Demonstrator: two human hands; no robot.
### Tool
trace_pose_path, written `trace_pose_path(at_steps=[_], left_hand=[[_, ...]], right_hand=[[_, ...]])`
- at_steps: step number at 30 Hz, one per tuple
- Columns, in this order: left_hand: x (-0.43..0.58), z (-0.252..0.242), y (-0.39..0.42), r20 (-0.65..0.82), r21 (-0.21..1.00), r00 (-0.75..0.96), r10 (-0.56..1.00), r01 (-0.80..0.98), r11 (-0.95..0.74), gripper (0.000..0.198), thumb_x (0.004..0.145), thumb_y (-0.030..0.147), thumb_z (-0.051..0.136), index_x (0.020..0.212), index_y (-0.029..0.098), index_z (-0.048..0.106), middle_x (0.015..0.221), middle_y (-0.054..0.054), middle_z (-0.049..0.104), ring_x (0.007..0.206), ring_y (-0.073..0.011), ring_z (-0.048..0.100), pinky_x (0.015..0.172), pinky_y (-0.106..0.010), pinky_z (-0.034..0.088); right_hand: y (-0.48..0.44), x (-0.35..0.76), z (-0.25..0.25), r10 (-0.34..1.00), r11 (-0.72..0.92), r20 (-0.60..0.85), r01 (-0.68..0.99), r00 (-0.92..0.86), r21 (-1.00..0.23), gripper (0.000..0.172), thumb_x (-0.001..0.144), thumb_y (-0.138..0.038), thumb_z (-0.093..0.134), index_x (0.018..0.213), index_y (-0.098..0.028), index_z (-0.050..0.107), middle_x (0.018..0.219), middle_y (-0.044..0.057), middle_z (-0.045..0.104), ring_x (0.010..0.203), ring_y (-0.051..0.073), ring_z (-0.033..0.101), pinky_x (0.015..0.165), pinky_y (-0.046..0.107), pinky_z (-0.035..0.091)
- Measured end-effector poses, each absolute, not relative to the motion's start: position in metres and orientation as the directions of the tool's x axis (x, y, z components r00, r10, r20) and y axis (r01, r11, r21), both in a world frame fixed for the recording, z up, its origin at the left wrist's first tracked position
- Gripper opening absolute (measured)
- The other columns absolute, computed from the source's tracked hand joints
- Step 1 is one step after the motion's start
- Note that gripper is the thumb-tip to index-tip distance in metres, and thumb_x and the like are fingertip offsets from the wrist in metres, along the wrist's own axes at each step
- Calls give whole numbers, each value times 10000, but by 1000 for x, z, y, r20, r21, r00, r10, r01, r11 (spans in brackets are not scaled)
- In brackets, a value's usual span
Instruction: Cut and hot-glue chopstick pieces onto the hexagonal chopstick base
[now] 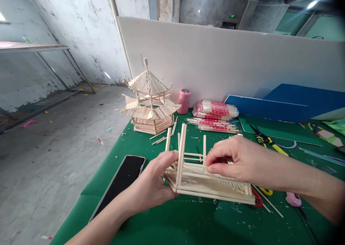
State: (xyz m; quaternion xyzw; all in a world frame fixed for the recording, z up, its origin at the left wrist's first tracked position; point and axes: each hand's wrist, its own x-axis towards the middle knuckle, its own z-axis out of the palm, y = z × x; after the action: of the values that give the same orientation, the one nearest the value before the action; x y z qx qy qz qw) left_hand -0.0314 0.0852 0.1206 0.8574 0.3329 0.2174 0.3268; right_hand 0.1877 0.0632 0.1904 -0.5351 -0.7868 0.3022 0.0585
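A frame of pale wooden sticks [215, 193] with upright posts is held over the green table, its left end tilted toward me. My left hand [157, 176] grips that left end, thumb below and fingers behind the tall corner posts. Above the frame's middle, my right hand [226, 157] has thumb and fingertips pinched together beside a thin upright post. Whatever may lie between those fingertips is too small to make out. Behind stands a finished-looking stick pavilion [151, 112] with two tiers of roof.
A black phone [118, 184] lies left of my left hand. Further back are a pink canister [184, 101] and red-and-white stick bundles [215, 110]. Yellow-handled pliers [266, 140], a pink-handled tool [293, 199] and loose sticks [269, 200] lie on the green table [175, 223] at right.
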Motion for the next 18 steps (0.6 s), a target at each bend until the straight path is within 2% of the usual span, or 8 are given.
trace_pose_path(at_steps=[14, 18], left_hand=[[-34, 117, 81, 147, 679, 688, 711, 453, -578, 211, 661, 124, 571, 849, 184, 496, 812, 8, 535, 739, -135, 484, 657, -228, 416], [-35, 113, 81, 171, 692, 685, 708, 428, -581, 241, 665, 120, 574, 881, 191, 496, 873, 2, 571, 794, -144, 531, 693, -223, 434]], right_hand=[[59, 185, 189, 866, 313, -189, 797, -463, -517, 199, 785, -177, 533, 772, -278, 703, 718, -59, 691, 647, 106, 605, 552, 219, 418], [55, 189, 195, 900, 306, -94, 772, -425, -557, 157, 793, -216, 559, 833, -274, 699, 771, -40, 691, 651, 110, 601, 536, 212, 429]])
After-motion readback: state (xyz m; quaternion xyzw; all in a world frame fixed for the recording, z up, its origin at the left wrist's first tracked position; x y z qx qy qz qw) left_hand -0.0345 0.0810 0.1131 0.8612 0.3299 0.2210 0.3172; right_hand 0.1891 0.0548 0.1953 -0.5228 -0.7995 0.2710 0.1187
